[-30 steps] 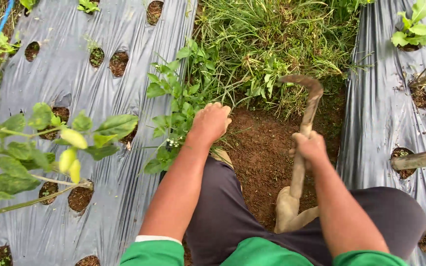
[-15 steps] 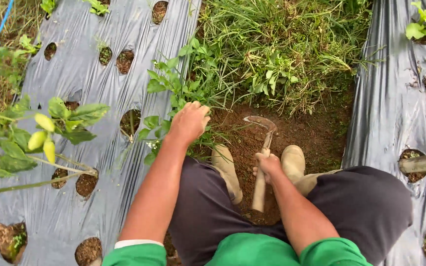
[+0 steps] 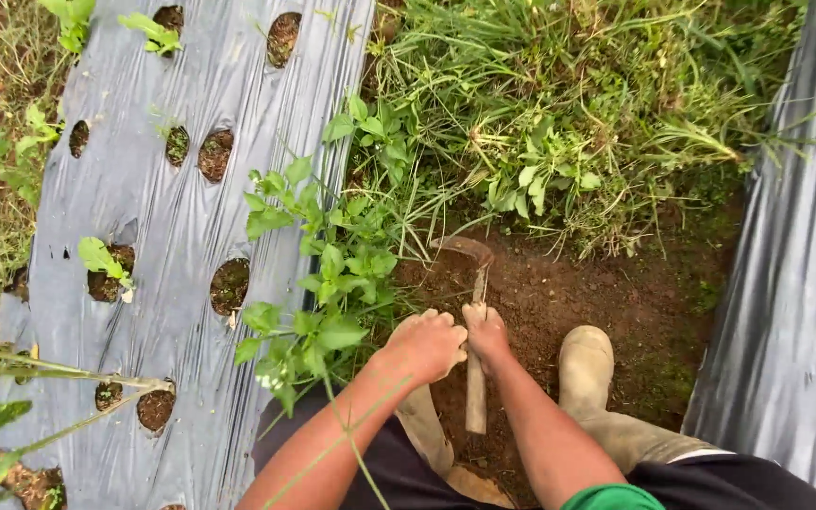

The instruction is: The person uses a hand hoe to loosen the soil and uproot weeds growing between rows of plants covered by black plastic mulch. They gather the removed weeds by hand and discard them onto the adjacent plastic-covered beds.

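Hands now side by side over the bare soil strip; half a second ago they were apart, the left hand up at the leafy weeds and the right hand alone on the tool. Right hand (image 3: 485,331) has its fingers clamped round the wooden handle of the sickle (image 3: 474,312), gripping the upper part of the handle. Left hand (image 3: 427,342) has come in just beside it, fingers curled together into a loose fist; cannot tell whether it grips anything or just touches the right hand. Sickle blade tip sits on the soil (image 3: 597,302) at the edge of the grass (image 3: 559,113), further left than before, handle end pointing back toward the person. Camera view has shifted too; more grass shows at the top.

Around: leafy weed (image 3: 328,274) right next to the left hand, its stems crossing in front of the left forearm. Grey plastic sheet (image 3: 162,217) with round planting holes on the left, another sheet (image 3: 795,283) on the right. Tan rubber boot (image 3: 586,364) on the soil right of the handle; a second boot (image 3: 422,425) shows partly under the left arm.
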